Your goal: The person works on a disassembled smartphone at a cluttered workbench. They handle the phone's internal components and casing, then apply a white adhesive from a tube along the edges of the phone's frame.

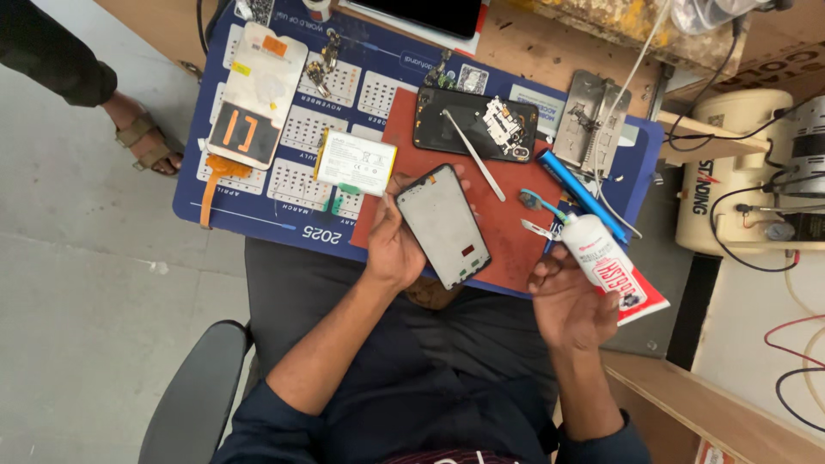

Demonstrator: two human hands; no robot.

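a phone frame (pixel 444 225) with its bare grey inner face up is gripped in the left hand (pixel 394 245), fingers curled round its left edge and thumb side pressed along it; it is held tilted just above the red mat (pixel 507 215), its lower end toward 5 o'clock. a white squeeze tube (pixel 606 268) with red print is clasped in the right hand (pixel 567 302), the fingers wrapped closed about its lower body, and its blue nozzle (pixel 538 203) is pointed toward 10 o'clock, near the frame's right edge but not touching it. the step in hand is judged to be the laying of adhesive on the frame; no bead can be made out on it yet, so the work seems only at its start. for the next move the nozzle tip would need to be brought onto the frame's rim and the tube pressed gently while the frame is kept steady.

at 12 o'clock from the frame, a black phone body (pixel 475 125) lies open on the mat with a thin white spudger (pixel 473 155) laid across it. at 9 to 10 o'clock a white battery (pixel 355 161) rests on a blue calendar mat (pixel 284 219), and further toward 10 o'clock a screen panel (pixel 258 94) with an orange flex is seen. a blue tool (pixel 581 197) lies at 2 o'clock, and a metal plate (pixel 589 117) beyond it
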